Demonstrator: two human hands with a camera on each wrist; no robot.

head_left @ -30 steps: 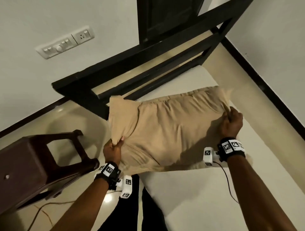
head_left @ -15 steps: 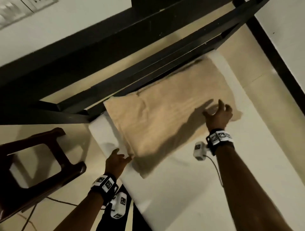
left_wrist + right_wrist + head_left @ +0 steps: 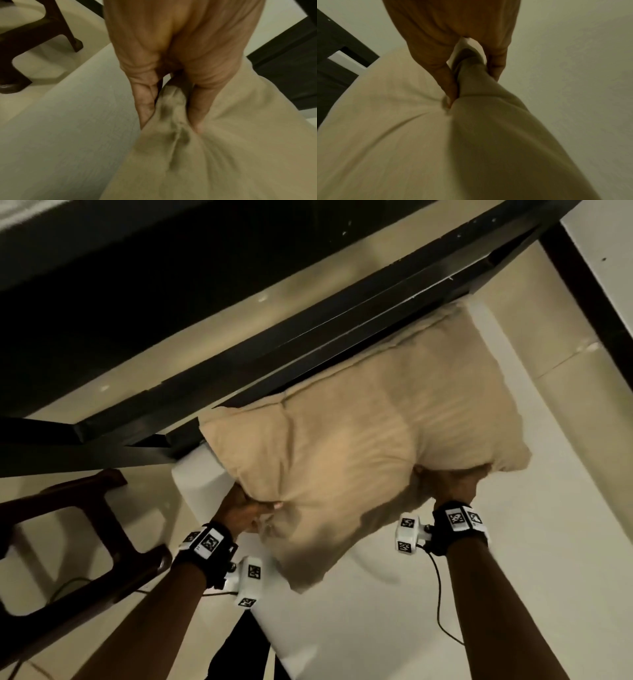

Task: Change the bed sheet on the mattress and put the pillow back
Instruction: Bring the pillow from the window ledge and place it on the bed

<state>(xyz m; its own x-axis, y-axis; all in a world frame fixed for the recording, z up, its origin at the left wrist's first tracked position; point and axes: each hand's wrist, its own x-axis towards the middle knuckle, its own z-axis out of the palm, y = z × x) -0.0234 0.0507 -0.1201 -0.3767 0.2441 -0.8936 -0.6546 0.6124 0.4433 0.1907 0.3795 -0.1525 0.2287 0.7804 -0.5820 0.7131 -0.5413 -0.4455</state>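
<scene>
pillow (image 3: 346, 446) (tan, creased) | left hand (image 3: 245, 513), right hand (image 3: 455, 487): each grip pinching its near edge

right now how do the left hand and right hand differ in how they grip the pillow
The left hand pinches a bunch of cover on the pillow along the near edge, by the mattress corner. The right hand grips the pillow's other end, fingers tucked under it, farther over the mattress. Both pinch fabric between thumb and fingers.
</scene>
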